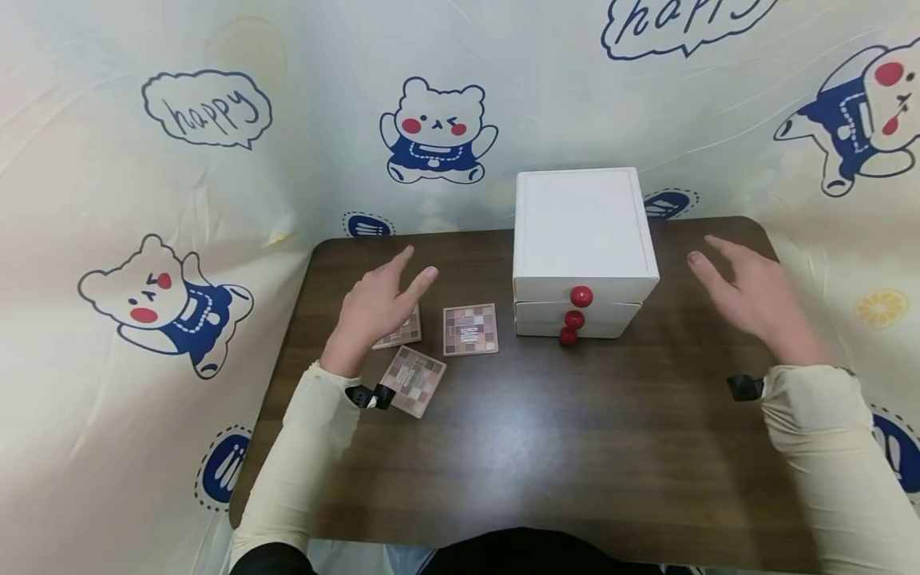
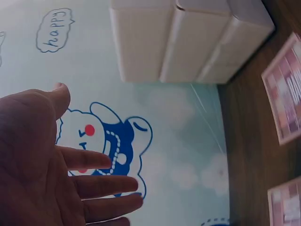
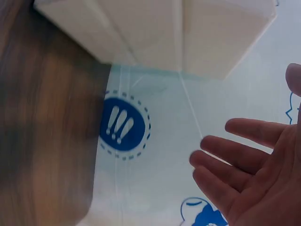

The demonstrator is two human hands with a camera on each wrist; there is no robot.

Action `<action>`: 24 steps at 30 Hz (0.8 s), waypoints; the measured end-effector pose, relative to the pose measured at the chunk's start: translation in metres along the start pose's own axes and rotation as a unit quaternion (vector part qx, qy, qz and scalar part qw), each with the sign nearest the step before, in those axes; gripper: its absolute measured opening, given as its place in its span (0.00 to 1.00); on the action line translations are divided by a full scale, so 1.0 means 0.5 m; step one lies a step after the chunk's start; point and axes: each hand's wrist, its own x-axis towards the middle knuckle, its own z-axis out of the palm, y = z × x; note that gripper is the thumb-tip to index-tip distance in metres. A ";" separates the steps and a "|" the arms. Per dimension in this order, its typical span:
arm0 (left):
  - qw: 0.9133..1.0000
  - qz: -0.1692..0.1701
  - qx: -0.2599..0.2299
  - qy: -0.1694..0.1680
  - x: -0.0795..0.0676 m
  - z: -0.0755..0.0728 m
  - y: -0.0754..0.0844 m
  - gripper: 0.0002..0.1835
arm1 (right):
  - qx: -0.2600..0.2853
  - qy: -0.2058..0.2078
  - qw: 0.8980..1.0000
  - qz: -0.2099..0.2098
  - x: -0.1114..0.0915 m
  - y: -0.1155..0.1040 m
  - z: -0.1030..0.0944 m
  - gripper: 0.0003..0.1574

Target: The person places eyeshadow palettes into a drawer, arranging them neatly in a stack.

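My left hand [image 1: 374, 307] hovers over the left part of the table with fingers extended and nothing in it. Under and beside it lie three flat square palettes with a checkered pattern: one palette [image 1: 470, 329] stands apart to the right, another palette [image 1: 414, 380] lies tilted nearer me, and a third palette [image 1: 406, 330] is partly hidden by the hand. Right of them sits a white drawer box [image 1: 585, 228] with red round knobs [image 1: 580, 296] down its front. My right hand [image 1: 758, 295], fingers spread and holding nothing, is off the box's right side.
The dark wooden table [image 1: 546, 463] has rounded corners. Behind it and along the sides hangs a pale curtain [image 1: 323, 96] printed with bears and "happy" bubbles. The box stands at the table's back, close to the curtain.
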 end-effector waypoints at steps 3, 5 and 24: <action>0.997 0.003 -0.074 -0.006 -0.003 0.003 0.008 0.45 | 0.036 -0.002 0.999 0.008 0.003 -0.010 0.004 0.43; 0.993 0.005 -0.121 -0.008 -0.004 0.005 0.014 0.43 | 0.054 -0.001 0.998 0.014 0.004 -0.017 0.007 0.42; 0.875 0.005 -0.481 -0.052 -0.026 0.045 0.059 0.24 | 0.186 -0.040 0.978 0.082 0.027 -0.089 0.033 0.42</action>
